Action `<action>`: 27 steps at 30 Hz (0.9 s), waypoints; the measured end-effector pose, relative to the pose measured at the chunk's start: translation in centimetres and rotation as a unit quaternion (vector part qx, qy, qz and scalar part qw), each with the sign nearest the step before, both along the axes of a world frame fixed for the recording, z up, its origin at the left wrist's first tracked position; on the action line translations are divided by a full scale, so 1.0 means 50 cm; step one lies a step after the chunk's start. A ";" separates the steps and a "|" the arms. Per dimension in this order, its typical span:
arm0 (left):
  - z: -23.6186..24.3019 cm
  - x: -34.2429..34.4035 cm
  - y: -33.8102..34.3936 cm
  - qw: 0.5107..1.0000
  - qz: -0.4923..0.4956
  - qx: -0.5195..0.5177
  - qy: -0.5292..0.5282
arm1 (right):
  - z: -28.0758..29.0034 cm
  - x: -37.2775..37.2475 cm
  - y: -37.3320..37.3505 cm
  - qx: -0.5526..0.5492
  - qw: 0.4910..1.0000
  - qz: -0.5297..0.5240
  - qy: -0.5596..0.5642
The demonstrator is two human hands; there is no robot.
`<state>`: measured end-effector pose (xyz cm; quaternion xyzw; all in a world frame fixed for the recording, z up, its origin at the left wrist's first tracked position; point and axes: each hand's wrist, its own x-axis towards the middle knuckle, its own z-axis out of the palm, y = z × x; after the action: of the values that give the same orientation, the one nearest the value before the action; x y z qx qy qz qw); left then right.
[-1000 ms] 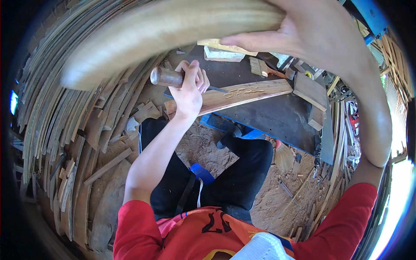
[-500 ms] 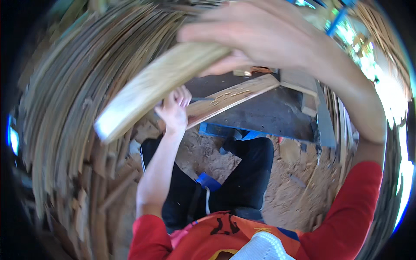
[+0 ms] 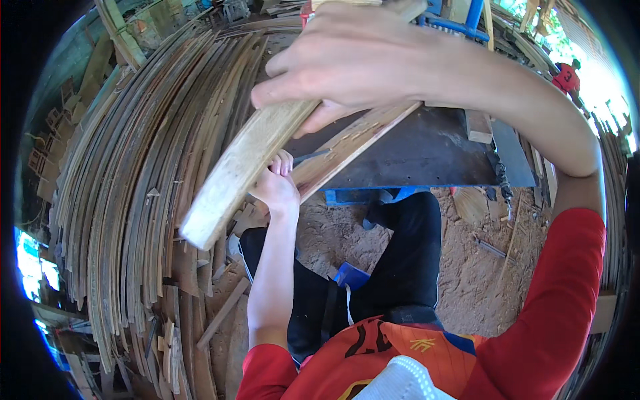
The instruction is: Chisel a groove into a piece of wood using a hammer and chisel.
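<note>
My right hand [image 3: 347,63] is closed around a thick, pale wooden bar [image 3: 243,163], which slants down to the left above my left hand. Below it, the fingers of my left hand [image 3: 277,190] are wrapped round a chisel [image 3: 312,157]; its handle is hidden in the fist. The narrow dark blade points right, over a wooden board [image 3: 353,148] with carving on its upper face. That board lies aslant on a dark tabletop [image 3: 427,157], its near end by my left hand. My right hand and the bar cover its far part.
Long wooden strips [image 3: 153,160] are piled along the left. A small wood block [image 3: 478,127] sits at the table's right side. Blue framework [image 3: 460,28] stands beyond. Under the table is sandy ground [image 3: 460,267] with scraps. Far right, another person in red [image 3: 567,79] is visible.
The view has shifted, so the table and my legs appear farther right. The wooden bar has come down closer to my left hand. Both hands keep their hold.
</note>
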<state>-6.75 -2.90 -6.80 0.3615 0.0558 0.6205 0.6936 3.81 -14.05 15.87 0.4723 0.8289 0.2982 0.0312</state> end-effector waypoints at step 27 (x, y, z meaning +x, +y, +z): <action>-0.013 0.047 -0.040 1.000 0.015 -0.004 -0.017 | 0.000 0.029 -0.044 0.002 0.999 -0.043 0.015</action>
<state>-4.38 -4.89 -7.47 0.3471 0.0518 0.6367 0.6866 5.28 -16.24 15.88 0.5121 0.8076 0.2909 0.0310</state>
